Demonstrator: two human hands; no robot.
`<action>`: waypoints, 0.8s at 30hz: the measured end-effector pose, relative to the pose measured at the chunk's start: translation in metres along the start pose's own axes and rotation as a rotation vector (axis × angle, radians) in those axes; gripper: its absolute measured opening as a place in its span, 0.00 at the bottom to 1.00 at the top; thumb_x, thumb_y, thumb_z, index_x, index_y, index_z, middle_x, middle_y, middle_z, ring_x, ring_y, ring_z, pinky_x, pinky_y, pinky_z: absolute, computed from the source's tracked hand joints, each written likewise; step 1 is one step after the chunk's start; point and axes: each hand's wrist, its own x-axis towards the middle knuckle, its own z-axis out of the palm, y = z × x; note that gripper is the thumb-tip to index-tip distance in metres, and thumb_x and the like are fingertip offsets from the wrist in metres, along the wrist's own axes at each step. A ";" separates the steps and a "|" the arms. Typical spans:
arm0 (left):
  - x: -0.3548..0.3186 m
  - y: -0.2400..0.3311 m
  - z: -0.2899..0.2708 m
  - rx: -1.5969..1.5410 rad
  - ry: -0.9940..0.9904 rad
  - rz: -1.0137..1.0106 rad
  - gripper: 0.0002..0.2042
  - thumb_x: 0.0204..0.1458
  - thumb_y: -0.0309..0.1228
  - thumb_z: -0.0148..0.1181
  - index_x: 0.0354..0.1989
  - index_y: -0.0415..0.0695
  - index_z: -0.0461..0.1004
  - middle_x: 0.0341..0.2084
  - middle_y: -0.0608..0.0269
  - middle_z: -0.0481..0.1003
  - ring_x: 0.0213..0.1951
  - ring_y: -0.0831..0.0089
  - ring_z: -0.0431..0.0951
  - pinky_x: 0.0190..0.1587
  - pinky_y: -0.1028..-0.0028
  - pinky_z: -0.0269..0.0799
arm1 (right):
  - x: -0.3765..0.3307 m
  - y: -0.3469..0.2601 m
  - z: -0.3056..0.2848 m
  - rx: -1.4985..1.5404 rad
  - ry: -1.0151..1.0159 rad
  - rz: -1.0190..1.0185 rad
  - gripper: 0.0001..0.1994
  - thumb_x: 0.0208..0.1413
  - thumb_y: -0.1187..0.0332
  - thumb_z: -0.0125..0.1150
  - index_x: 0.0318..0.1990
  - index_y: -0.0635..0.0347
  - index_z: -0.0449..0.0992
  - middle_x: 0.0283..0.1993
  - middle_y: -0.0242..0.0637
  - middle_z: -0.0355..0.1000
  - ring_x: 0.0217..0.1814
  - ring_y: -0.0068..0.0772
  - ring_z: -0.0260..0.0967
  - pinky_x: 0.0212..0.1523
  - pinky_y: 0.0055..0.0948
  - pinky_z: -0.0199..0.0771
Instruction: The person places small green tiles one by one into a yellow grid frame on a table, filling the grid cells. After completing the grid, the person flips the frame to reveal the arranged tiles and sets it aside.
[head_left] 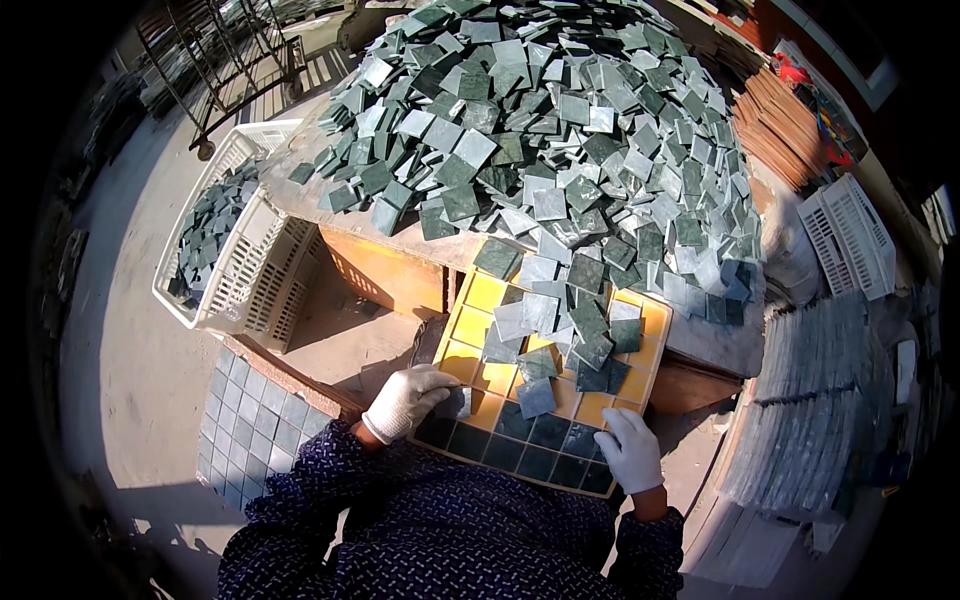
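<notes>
A yellow gridded tray (483,292) lies tilted in front of me, its near rows filled with dark green square tiles (537,463). My left hand (405,402), in a white knitted glove, is closed at the tray's left edge, its fingertips on a grey square tile (457,403). At the tray's right edge is my gloved right hand (630,452), fingers bent and apart, close to the end of the filled rows; I see nothing in it. Loose tiles (537,397) lie scattered and overlapping over the tray's middle and far part, with yellow cells showing between them.
A large heap of green-grey tiles (560,110) covers the table beyond the tray. A white crate (245,270) with tiles stands at left, above a sheet of laid tiles (245,420). Stacked sheets (815,400) and another white crate (850,235) are at right.
</notes>
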 end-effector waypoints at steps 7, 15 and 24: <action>-0.016 0.017 0.015 0.365 -0.088 0.368 0.10 0.47 0.26 0.63 0.39 0.43 0.74 0.42 0.58 0.71 0.42 0.58 0.75 0.42 0.65 0.74 | 0.017 -0.022 0.001 0.031 -0.008 -0.057 0.14 0.50 0.67 0.64 0.46 0.57 0.75 0.43 0.43 0.72 0.41 0.48 0.73 0.40 0.38 0.75; -0.006 0.011 0.017 0.409 -0.133 0.226 0.27 0.41 0.27 0.67 0.53 0.42 0.70 0.49 0.54 0.69 0.47 0.54 0.73 0.49 0.63 0.72 | 0.030 -0.020 0.013 0.033 0.066 -0.104 0.14 0.51 0.67 0.64 0.45 0.57 0.75 0.42 0.41 0.73 0.41 0.46 0.74 0.39 0.38 0.75; 0.001 0.040 0.033 0.428 -0.163 0.044 0.25 0.41 0.32 0.69 0.51 0.42 0.71 0.52 0.53 0.65 0.50 0.52 0.70 0.50 0.60 0.71 | 0.039 -0.066 0.071 -0.289 -0.017 0.046 0.36 0.42 0.52 0.70 0.58 0.56 0.64 0.49 0.40 0.68 0.48 0.43 0.69 0.44 0.37 0.73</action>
